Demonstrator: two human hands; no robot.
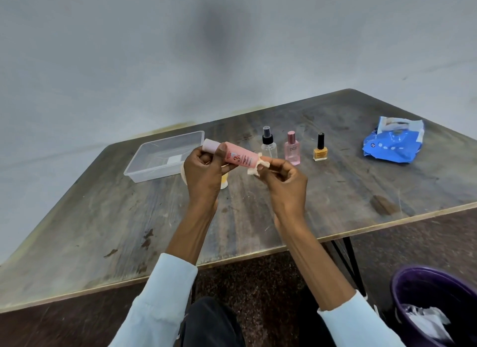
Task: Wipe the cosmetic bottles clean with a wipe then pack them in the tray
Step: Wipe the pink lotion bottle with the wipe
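My left hand (204, 171) grips a pink tube (237, 157) with a pale cap, held tilted above the table. My right hand (281, 176) pinches a small white wipe (255, 167) against the tube's lower end. A clear plastic tray (144, 163) lies on the table to the left, just behind my left hand. Standing in a row to the right are a clear spray bottle (269, 144), a pink perfume bottle (292, 149) and a yellow nail polish bottle (320, 149). A yellowish item (224, 181) is mostly hidden behind my left hand.
A blue wipe packet (392, 142) lies open at the table's right side. A purple bin (413, 290) with crumpled white wipes stands on the floor at the lower right. The worn wooden table (103, 230) has its front edge near my forearms.
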